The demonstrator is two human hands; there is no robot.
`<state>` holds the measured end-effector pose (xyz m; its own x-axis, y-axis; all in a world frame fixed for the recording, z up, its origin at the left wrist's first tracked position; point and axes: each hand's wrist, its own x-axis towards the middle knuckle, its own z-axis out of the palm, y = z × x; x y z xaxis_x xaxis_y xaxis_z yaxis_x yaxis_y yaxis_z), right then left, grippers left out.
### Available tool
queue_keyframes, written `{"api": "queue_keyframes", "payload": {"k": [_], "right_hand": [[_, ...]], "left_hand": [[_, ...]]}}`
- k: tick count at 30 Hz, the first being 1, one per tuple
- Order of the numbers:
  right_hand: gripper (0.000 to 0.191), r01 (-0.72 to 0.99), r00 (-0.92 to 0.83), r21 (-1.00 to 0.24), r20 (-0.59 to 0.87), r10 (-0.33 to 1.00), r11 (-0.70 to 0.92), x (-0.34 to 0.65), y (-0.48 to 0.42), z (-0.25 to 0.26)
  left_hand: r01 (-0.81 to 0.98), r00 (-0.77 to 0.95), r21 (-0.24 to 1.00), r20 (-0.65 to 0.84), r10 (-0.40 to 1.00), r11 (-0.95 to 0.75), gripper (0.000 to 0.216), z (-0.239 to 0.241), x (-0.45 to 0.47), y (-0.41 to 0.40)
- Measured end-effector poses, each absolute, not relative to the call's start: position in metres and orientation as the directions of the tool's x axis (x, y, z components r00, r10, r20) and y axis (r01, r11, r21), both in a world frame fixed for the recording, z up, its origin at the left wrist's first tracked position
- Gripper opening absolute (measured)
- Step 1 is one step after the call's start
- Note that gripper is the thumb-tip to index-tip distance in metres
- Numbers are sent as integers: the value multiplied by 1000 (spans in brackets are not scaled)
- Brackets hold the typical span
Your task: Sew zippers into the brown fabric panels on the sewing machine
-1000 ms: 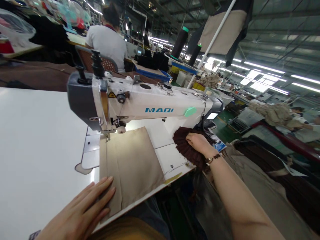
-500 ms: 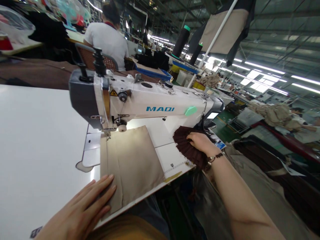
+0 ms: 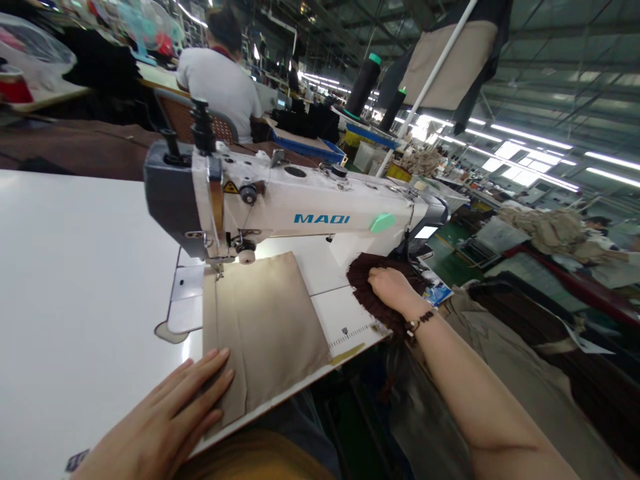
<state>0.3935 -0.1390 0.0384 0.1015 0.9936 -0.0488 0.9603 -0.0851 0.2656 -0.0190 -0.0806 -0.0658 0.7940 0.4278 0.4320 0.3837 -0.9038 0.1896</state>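
A beige fabric panel point(image 3: 275, 327) lies flat on the white sewing table, its far left edge under the presser foot point(image 3: 219, 272) of the sewing machine point(image 3: 320, 200). A fold or seam runs lengthwise along the panel's left side. My left hand point(image 3: 165, 413) rests on the panel's near left corner, fingers stretched out flat. To the right, below the machine's arm, sits a round bundle of dark brown pleated fabric point(image 3: 364, 283). My right hand point(image 3: 393, 287) is on that bundle, its fingers curled in and closed on the cloth; the fingertips are partly hidden.
The white table point(image 3: 90, 267) extends left. A small screen point(image 3: 426, 232) is at the machine's right end. Thread cones point(image 3: 363, 87) stand behind. Piled beige and brown cloth point(image 3: 505, 347) lies at the right. A person in a white shirt point(image 3: 220, 87) sits beyond the machine.
My right hand has shifted slightly left over the brown fabric bundle. My left hand and the beige panel keep their places; the view has moved a little.
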Motion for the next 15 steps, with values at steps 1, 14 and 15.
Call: {"api": "queue_keyframes", "payload": {"k": [1,14,15], "right_hand": [[20,966,118,233,-5,993,-114,395,-141,37],[18,798,235,-575,573,785,181,280,-127,32],[14,725,93,-607,556,826,326,252,-122,30]], "left_hand": [[383,794,186,435,425,-905,45,-65,-19,-81],[388,805,55,466,367,-920,39,-25,-8,-96],[412,806,32,454,380,-911,40,-17,-6,-100]]}}
